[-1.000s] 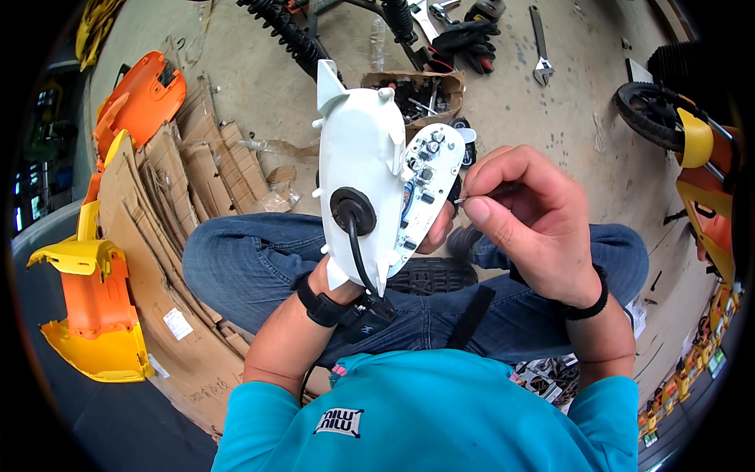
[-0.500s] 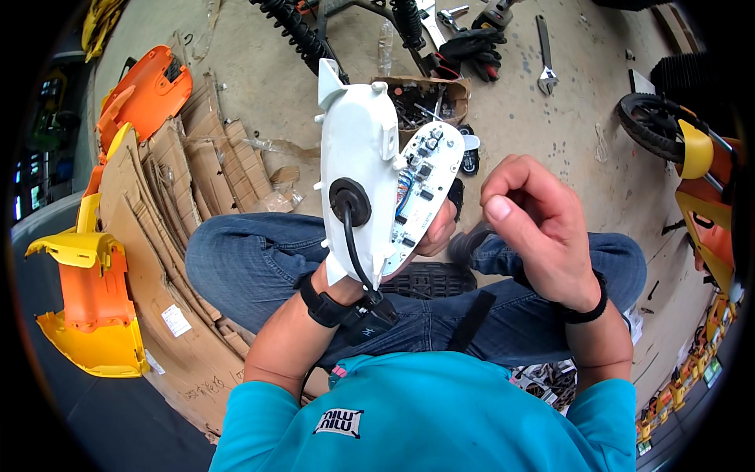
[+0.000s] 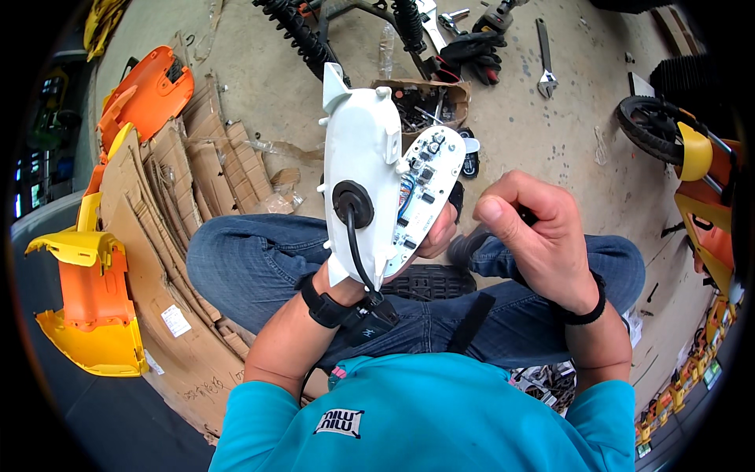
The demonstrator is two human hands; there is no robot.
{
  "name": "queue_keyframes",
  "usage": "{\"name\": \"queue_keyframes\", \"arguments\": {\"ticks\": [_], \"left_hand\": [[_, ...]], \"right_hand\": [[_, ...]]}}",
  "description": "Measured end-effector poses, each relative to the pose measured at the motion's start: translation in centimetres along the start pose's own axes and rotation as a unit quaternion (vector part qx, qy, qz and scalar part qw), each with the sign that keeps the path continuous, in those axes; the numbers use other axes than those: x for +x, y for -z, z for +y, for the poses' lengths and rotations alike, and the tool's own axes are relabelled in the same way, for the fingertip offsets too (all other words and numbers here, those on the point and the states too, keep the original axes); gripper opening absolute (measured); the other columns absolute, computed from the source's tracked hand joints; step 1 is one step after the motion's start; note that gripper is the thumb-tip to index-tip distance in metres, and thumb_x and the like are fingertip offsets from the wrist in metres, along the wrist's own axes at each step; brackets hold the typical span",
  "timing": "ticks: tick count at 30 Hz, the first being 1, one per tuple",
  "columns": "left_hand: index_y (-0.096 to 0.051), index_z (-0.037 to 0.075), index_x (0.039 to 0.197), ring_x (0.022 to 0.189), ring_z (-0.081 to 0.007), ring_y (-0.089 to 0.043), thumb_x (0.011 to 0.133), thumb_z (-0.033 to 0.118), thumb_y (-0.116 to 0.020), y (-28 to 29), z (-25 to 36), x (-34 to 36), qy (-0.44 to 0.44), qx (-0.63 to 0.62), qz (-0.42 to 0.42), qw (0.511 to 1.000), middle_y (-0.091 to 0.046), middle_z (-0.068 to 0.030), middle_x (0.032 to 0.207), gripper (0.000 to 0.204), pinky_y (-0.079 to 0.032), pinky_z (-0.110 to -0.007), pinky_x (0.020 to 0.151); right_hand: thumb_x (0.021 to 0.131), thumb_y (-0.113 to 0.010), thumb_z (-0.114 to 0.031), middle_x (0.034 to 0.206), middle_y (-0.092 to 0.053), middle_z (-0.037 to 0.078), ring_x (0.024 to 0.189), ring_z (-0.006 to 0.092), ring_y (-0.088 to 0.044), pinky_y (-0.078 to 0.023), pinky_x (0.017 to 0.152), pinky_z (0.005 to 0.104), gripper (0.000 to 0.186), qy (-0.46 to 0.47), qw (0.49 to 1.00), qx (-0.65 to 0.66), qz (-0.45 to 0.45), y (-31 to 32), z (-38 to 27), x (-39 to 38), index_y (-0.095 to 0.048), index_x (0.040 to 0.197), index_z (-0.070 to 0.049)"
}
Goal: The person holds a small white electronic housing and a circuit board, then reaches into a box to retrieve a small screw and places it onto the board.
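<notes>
A long white plastic housing point(image 3: 363, 149) stands nearly upright above my lap, with a black cable point(image 3: 354, 244) running from the round black grommet on its face. On its right side sits a white oval circuit board point(image 3: 427, 185), with small black chips and a bundle of thin coloured wires partly behind the housing. My left hand point(image 3: 440, 236) grips both from behind; only some fingers show past the board's edge. Off to the right, apart from the board, my right hand point(image 3: 539, 236) is closed, thumb against curled fingers. Whatever it may hold is hidden.
Cardboard sheets point(image 3: 149, 228) and orange and yellow plastic panels point(image 3: 86, 307) lie at left. Ahead are a small parts box point(image 3: 452, 98), black gloves point(image 3: 474, 53), an adjustable wrench point(image 3: 545, 63) and a frame with black springs point(image 3: 291, 31). A wheel point(image 3: 649, 126) stands at right.
The housing and board have shifted very slightly down and to the right. My right hand has dropped a little and turned, its fingertips now curled more toward the board.
</notes>
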State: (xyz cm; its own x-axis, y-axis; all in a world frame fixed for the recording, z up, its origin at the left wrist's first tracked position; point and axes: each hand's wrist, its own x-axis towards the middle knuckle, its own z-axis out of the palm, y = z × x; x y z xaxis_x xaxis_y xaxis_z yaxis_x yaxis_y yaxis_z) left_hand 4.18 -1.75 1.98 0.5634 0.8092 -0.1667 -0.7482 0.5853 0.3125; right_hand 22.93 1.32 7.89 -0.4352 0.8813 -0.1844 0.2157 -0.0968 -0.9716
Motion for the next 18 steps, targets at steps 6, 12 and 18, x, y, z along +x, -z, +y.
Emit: {"name": "queue_keyframes", "arguments": {"ticks": [6, 12, 18], "left_hand": [[-0.054, 0.003, 0.091, 0.05, -0.0117, -0.03, 0.089, 0.068, -0.037, 0.3, -0.3, 0.0, -0.005, -0.027, -0.015, 0.999, -0.054, -0.0062, 0.064, 0.067, -0.023, -0.028, 0.048], [-0.054, 0.002, 0.09, 0.05, -0.0116, -0.029, 0.089, 0.068, -0.037, -0.1, -0.1, -0.1, 0.002, -0.04, -0.002, 0.999, -0.053, -0.006, 0.063, 0.067, -0.023, -0.028, 0.048], [-0.054, 0.001, 0.082, 0.049, -0.0113, -0.028, 0.088, 0.068, -0.037, -0.1, -0.1, 0.0, 0.005, -0.034, 0.004, 0.999, -0.048, -0.0045, 0.059, 0.07, -0.021, -0.028, 0.048]], "right_hand": [[0.089, -0.054, 0.001, 0.074, -0.051, 0.001, 0.06, 0.0064, -0.043, -0.037, 0.055, 0.0228, 0.007, -0.053, 0.998, -0.018, 0.036, -0.2, -0.4, 0.1, -0.058, 0.094, -0.001], [0.086, -0.054, 0.004, 0.082, -0.057, 0.006, 0.063, 0.012, -0.053, -0.042, 0.058, 0.0245, 0.017, 0.101, 0.981, -0.161, 0.033, 1.0, 0.9, 0.5, -0.059, 0.102, 0.001], [0.088, -0.061, -0.004, 0.073, -0.059, 0.003, 0.061, 0.0084, -0.054, -0.042, 0.055, 0.0218, 0.009, -0.052, 0.998, 0.005, 0.046, 0.9, -1.5, 0.1, -0.061, 0.096, 0.0]]}}
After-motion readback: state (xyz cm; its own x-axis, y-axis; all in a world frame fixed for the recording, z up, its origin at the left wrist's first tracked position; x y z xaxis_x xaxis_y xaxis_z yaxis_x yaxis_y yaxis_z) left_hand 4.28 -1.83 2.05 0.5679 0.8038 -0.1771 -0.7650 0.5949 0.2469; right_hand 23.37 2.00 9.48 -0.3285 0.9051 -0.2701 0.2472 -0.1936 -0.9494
